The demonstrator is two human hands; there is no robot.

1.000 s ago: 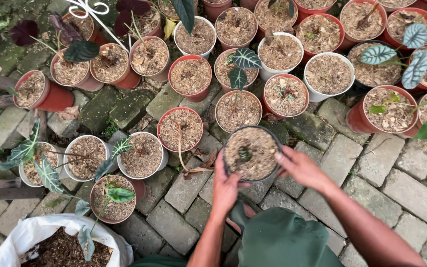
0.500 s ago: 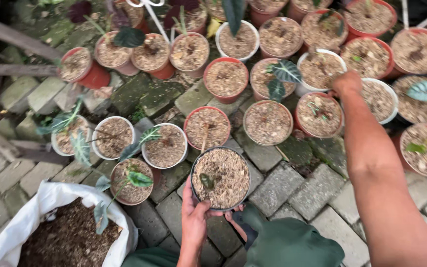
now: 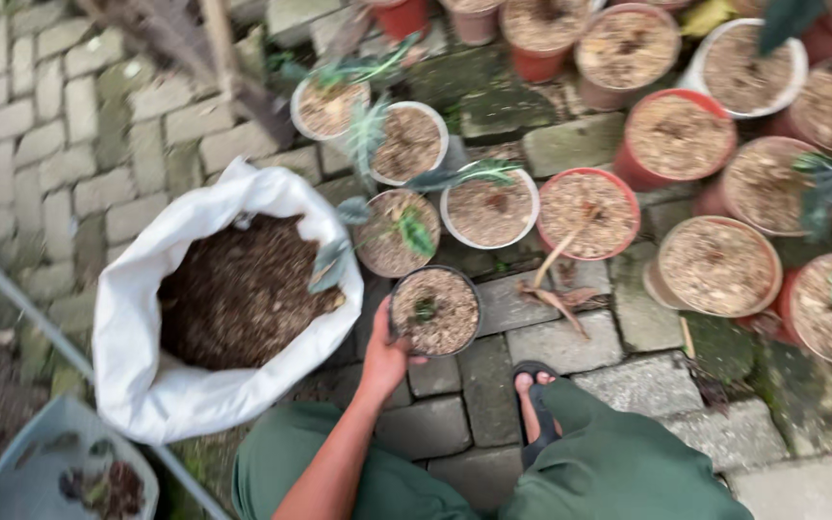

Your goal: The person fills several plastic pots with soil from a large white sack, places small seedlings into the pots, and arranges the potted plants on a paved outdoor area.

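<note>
While crouching: person in green trousers, sandalled foot [image 3: 534, 404] on the mossy paving stones [image 3: 493, 371]
Left hand [image 3: 384, 354]: fingers clamped on the rim of a small dark pot [image 3: 434, 311] of soil with a tiny seedling
Pot spot: just right of the open white sack [image 3: 137, 356] of potting mix, touching it or not, can't tell
Right hand: out of shot
Around: rows of red and white pots [image 3: 671, 135]

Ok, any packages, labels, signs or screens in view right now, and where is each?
White sack: on the paving left of the left hand, mouth rolled open, soft and rounded, filled with dark brown potting mix.
Grey tub: bottom left corner, rounded plastic, a few dark scraps inside.
No labels, signs or screens in view; the dark pot that the left hand holds at the rim shows no tag.
</note>
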